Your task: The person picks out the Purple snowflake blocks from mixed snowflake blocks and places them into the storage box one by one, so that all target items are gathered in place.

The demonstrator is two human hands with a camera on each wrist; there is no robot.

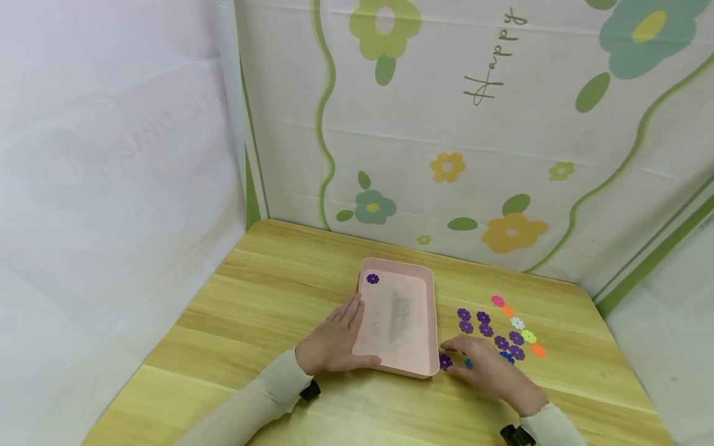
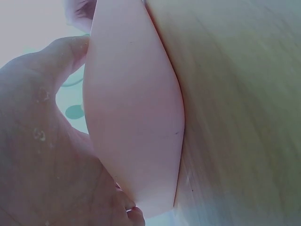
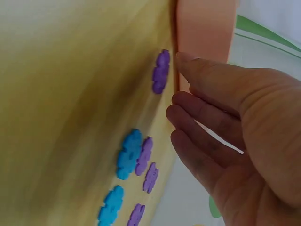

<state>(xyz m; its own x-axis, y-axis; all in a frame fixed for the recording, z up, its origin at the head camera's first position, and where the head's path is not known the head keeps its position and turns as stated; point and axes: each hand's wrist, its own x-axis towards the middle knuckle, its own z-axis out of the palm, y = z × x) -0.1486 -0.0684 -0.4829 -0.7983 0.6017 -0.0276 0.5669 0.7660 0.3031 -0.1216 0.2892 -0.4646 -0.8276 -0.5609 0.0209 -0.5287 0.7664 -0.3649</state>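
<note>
"Tray (image 1: 418, 334) position?"

"I have it on the table (image 1: 184, 371), left of the scattered flower pieces (image 1: 501, 342). Left hand (image 1: 333, 345) rests on its left and near edges, thumb spread from straight fingers."

"And the right hand (image 1: 486, 370)?"

"From here I see thumb and fingers apart, just beside a purple flower (image 1: 445, 362) at the tray's near right corner. Another purple flower (image 1: 372, 279) lies inside, far left."

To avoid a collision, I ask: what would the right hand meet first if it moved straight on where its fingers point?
The right hand would likely meet the nearest purple flower piece first, then the pink tray; the hand's height is unclear.
</note>
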